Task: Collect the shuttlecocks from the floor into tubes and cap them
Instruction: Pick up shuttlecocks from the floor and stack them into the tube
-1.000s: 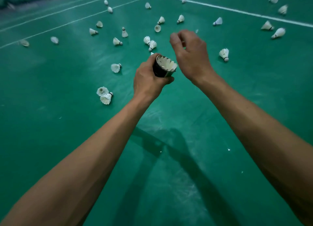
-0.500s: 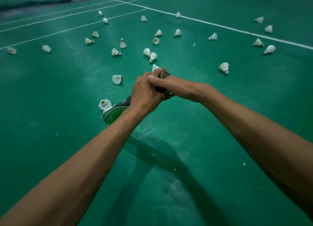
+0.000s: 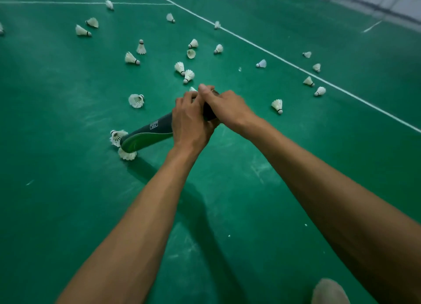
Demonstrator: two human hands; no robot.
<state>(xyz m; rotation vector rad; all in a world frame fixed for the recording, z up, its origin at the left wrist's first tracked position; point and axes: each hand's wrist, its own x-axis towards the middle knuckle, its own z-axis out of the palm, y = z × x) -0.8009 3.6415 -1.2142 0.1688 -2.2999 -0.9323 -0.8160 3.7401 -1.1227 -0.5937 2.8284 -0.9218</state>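
Note:
A dark grey-green shuttlecock tube [image 3: 148, 132] slants down to the left, and its lower end hangs just above two white shuttlecocks [image 3: 126, 154] on the green floor. My left hand [image 3: 191, 123] grips the tube near its upper end. My right hand [image 3: 227, 107] wraps over that top end with curled fingers and hides the mouth. Several more shuttlecocks lie scattered beyond, the nearest ones at left [image 3: 136, 100] and at right [image 3: 277, 105].
A white court line [image 3: 284, 62] runs diagonally across the green court floor [image 3: 68, 189] on the right. A pale blurred shape, maybe my foot [image 3: 329, 291], shows at the bottom right edge. A wall edge lies at the far top right.
The tube went from mouth-up with feathers showing to slanting down-left. My right hand came down from above and closed over its top end. The view swung right.

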